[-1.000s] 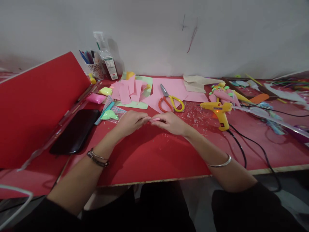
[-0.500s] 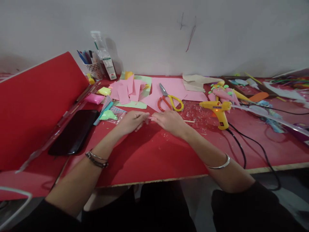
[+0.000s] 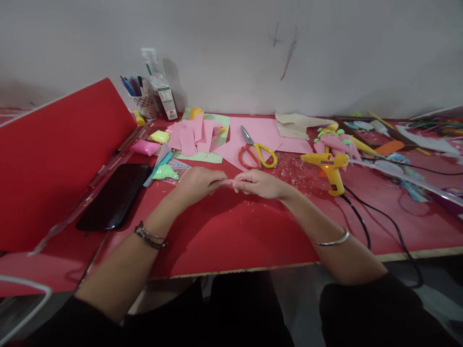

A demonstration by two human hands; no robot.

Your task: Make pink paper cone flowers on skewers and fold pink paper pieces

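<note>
My left hand (image 3: pixel 199 185) and my right hand (image 3: pixel 259 184) meet just above the red table (image 3: pixel 231 231), fingers pinched. Between the fingertips shows a small bit of pink material (image 3: pixel 231 182), perhaps rolled paper; the fingers cover most of it. Behind my hands lie scissors (image 3: pixel 255 148) with one red and one yellow handle, partly on pink paper (image 3: pixel 235 130). To the left, near my left hand, is a bag of light green clay-like stuff (image 3: pixel 165 172). A yellow glue gun (image 3: pixel 330 172) with a lit orange light stands to the right of my right hand.
A black phone (image 3: pixel 115 196) lies at left beside a raised red board (image 3: pixel 61 164). A pen cup (image 3: pixel 144 105) and a bottle (image 3: pixel 164 96) stand by the wall. Pink cone-shaped pieces (image 3: pixel 334 140) lie behind the glue gun. Its black cord (image 3: pixel 358 221) runs over the table edge.
Both hands have shifted their grip on the pink piece, fingers now more pinched. The thin pale stick that poked out past my right hand no longer shows. The view has shifted slightly.
</note>
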